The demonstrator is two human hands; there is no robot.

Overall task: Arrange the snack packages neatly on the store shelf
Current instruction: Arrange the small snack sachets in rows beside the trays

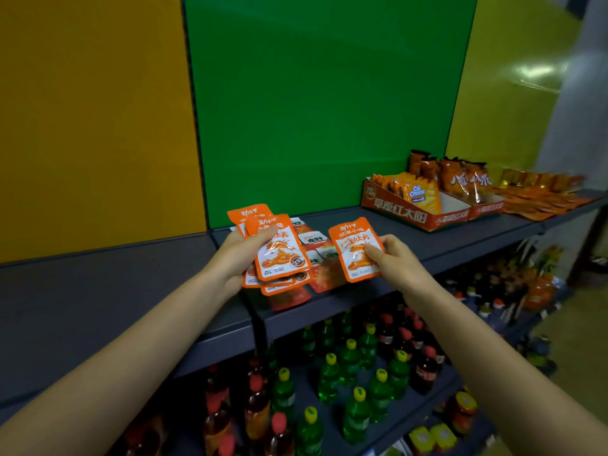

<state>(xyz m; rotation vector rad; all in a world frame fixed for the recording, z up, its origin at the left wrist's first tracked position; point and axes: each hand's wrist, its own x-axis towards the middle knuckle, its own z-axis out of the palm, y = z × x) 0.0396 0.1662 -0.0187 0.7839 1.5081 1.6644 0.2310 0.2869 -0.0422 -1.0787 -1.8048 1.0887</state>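
Snack packages [279,248], flat orange pouches with white script at the top and a white lower panel picturing orange food, sit fanned in the left grip [237,255]. Its thumb is curled across the top pouch, and the fan is held over the front edge of the dark grey shelf [460,240]. The right grip [398,261] pinches a single matching pouch [355,250] by its right side, thumb on the face, just beside the fan and apart from it. Beneath both, red-and-white packets [317,240] lie flat on the shelf, overlapping and reaching its front edge. Toward the shelf's right end stand red cardboard trays [398,209] of orange bags. Bottles [357,357] fill the shelf below.
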